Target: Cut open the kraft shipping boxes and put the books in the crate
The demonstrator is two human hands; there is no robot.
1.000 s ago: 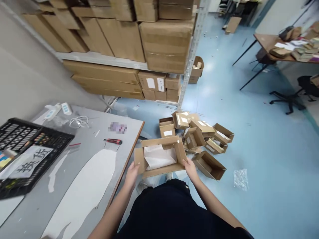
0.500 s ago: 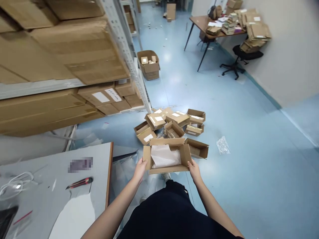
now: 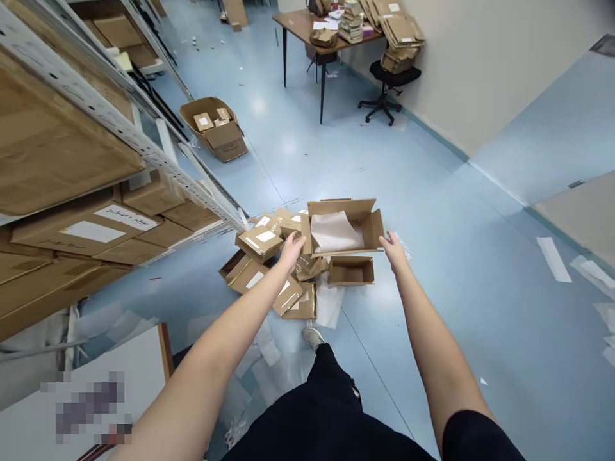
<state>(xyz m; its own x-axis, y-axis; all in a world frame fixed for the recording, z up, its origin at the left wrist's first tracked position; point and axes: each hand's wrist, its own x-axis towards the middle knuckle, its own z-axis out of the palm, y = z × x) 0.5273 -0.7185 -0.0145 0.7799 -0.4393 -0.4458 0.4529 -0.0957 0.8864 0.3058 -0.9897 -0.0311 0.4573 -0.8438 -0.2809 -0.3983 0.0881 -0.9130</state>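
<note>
An open cardboard box (image 3: 369, 225) with a sheet of white packing foam (image 3: 336, 232) inside is held out at arm's length over the floor. My left hand (image 3: 291, 251) has its fingers closed at the box's left end flap. At the right end, my right hand (image 3: 394, 251) grips the edge near the lower corner. Below and to the left lies a heap of small cartons, among them a labelled carton (image 3: 261, 242) and an open empty carton (image 3: 352, 270).
A shelving rack (image 3: 158, 157) loaded with boxes stands left. A larger carton (image 3: 225, 141) holding small boxes sits beyond it. A grey table (image 3: 139, 365) is at lower left. Wrapping sheets (image 3: 329, 304) lie on the floor. A desk (image 3: 300, 25) and chair (image 3: 394, 75) stand at the back.
Both hands have moved forward, away from my body, with the box and its foam. The view has turned right, and one foot now shows stepping forward near the carton heap.
</note>
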